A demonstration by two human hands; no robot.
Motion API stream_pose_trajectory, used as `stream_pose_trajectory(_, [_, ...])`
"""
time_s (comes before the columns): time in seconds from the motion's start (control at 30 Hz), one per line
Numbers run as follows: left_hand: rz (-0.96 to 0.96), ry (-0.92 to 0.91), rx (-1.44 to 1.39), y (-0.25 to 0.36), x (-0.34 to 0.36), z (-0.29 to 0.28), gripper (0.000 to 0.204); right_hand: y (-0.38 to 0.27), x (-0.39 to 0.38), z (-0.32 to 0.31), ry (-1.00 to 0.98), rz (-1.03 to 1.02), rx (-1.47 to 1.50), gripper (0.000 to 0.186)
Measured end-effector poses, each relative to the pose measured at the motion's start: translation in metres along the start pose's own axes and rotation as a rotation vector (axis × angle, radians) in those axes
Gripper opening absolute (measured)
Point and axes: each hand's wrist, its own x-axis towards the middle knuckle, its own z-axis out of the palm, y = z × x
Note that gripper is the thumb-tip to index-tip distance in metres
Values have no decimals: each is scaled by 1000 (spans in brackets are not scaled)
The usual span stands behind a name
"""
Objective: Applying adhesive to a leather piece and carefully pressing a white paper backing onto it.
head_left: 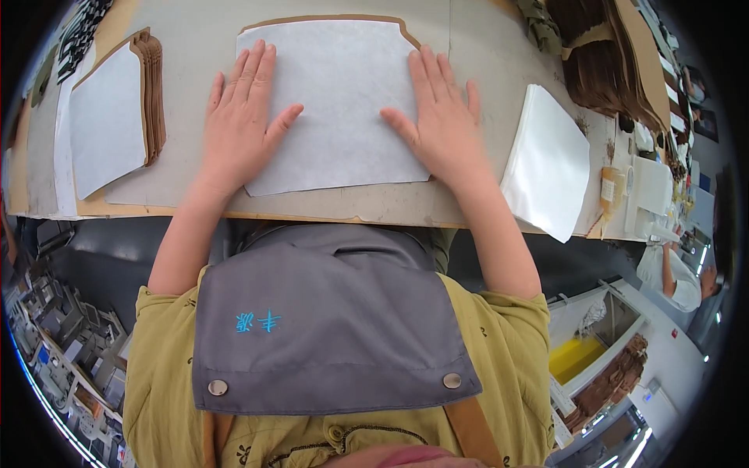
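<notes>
A large white sheet (335, 93) lies flat on the table in front of me, over a brown panel (335, 17) whose edge shows along the top and the upper right corner. My left hand (248, 117) presses flat on the sheet's left edge, fingers stretched and thumb spread inward. Opposite it, my right hand (443, 117) lies along the right edge in the same way, its thumb pointing toward the middle. Neither hand grips anything. Both palms face down, so their undersides are hidden.
On the left stands a stack of brown panels (153, 101) topped with a white sheet (109, 121). A pile of white sheets (548, 160) lies at right. Beyond it are a thick brown stack (608, 70) and a small bottle (608, 191). Another person (672, 273) is far right.
</notes>
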Motion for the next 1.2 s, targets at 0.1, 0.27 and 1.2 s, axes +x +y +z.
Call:
stream_pose_trajectory(0.1, [25, -46, 4, 6, -9, -8, 80, -11, -32, -12, -109, -3, 60, 89])
stream_pose_trajectory(0.27, [71, -232, -60, 27, -56, -32, 83, -19, -86, -28, -198, 59, 82, 93])
stream_pose_trajectory(1.2, [406, -43, -7, 4, -112, -21, 49, -6, -150, -25, 71, 58, 95, 85])
